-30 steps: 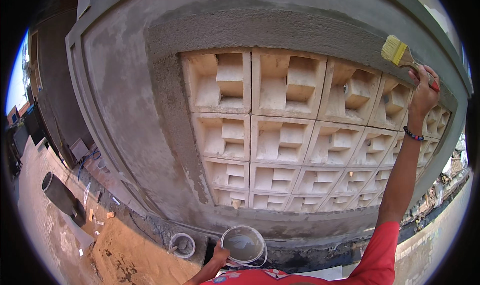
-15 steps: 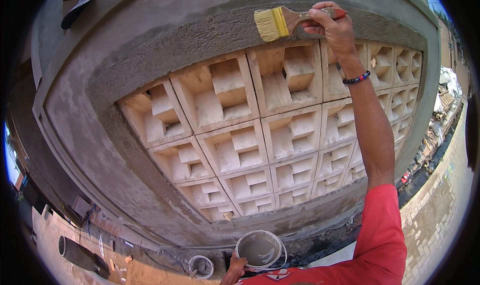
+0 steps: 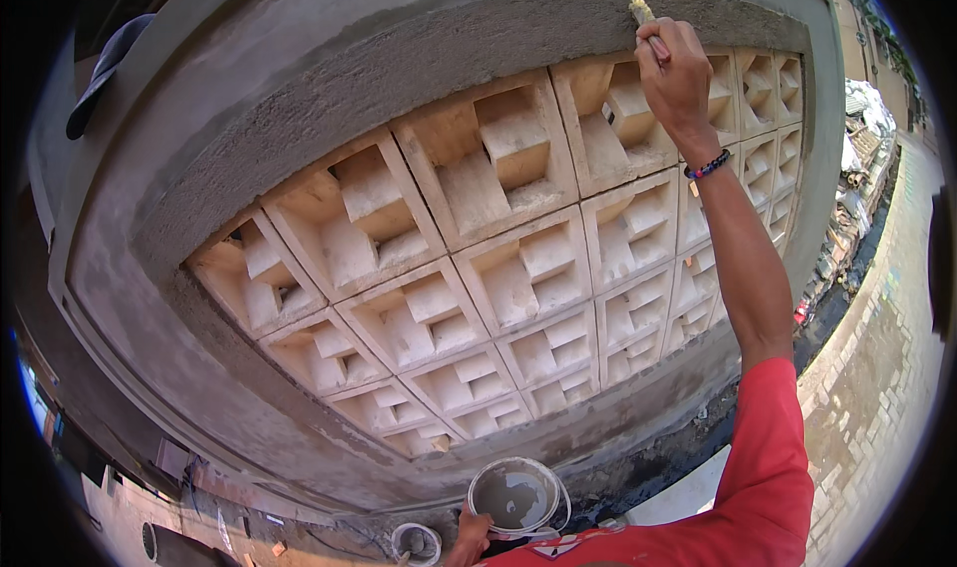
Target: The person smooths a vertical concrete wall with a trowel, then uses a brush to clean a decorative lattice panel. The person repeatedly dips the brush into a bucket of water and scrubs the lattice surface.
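Note:
My right hand [image 3: 680, 74], raised near the top of the wall, grips a paint brush [image 3: 650, 29] by its handle. The brush is seen edge-on, its pale yellow bristles at the rough grey mortar band [image 3: 399, 74] above the blocks; whether they touch it is hard to tell. Low in the picture my left hand [image 3: 473, 529] holds a bucket [image 3: 557, 495] by its left rim, close to my body. Wet grey slurry [image 3: 495, 499] lies inside the bucket. Square cream ventilation blocks [image 3: 523, 278] fill the wall opening below the band.
A smaller white pail [image 3: 436, 542] stands on the ground left of the bucket. A dark cylinder [image 3: 174, 544] lies further left. Along the wall's foot runs a dark wet strip [image 3: 638, 485]. White sacks and rubble [image 3: 867, 119] are heaped at the right, beside a paved path [image 3: 867, 388].
The brush has turned from its broad side, bristles leftward, to edge-on with bristles up. The view has shifted along the wall. My left hand stays on the bucket.

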`<control>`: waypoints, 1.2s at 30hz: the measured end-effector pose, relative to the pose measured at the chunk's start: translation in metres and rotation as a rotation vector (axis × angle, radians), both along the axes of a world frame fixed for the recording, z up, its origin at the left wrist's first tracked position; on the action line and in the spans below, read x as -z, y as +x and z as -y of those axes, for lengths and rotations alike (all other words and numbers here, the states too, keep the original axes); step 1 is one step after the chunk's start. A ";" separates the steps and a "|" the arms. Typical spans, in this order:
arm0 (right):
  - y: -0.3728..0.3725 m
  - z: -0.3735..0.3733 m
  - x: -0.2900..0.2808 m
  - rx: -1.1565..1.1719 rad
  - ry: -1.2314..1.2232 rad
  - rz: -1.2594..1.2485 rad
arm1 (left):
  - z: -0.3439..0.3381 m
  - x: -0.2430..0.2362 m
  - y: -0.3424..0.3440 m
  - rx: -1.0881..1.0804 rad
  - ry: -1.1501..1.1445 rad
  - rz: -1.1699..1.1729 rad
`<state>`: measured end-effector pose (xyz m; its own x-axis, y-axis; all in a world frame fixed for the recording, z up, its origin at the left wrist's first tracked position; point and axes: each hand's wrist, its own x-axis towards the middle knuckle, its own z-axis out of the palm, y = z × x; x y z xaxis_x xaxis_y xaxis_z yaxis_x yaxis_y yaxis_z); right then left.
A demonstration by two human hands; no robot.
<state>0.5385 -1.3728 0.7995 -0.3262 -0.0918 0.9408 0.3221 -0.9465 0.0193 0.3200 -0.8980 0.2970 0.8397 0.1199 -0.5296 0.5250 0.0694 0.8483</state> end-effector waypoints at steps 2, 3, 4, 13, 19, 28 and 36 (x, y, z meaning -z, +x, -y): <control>-0.017 -0.042 0.013 -0.130 -0.156 -0.001 | 0.015 -0.009 0.009 0.011 -0.026 -0.022; -0.028 -0.061 0.020 -0.294 -0.161 -0.048 | 0.023 -0.018 0.015 0.017 -0.025 -0.048; -0.042 -0.078 0.028 -0.468 -0.178 -0.098 | 0.029 -0.025 0.018 0.013 -0.030 -0.070; -0.121 -0.178 0.267 -1.067 -0.223 -1.723 | 0.065 -0.038 0.038 0.204 -0.075 -0.047; -0.123 -0.228 0.474 -1.011 -0.329 -1.922 | 0.072 -0.041 0.044 0.255 -0.106 -0.040; -0.106 -0.114 0.238 -1.512 0.511 -1.287 | 0.055 -0.012 0.046 0.316 -0.040 -0.085; -0.066 0.003 -0.066 -1.260 -0.087 -0.375 | 0.044 -0.019 0.039 0.268 -0.003 -0.044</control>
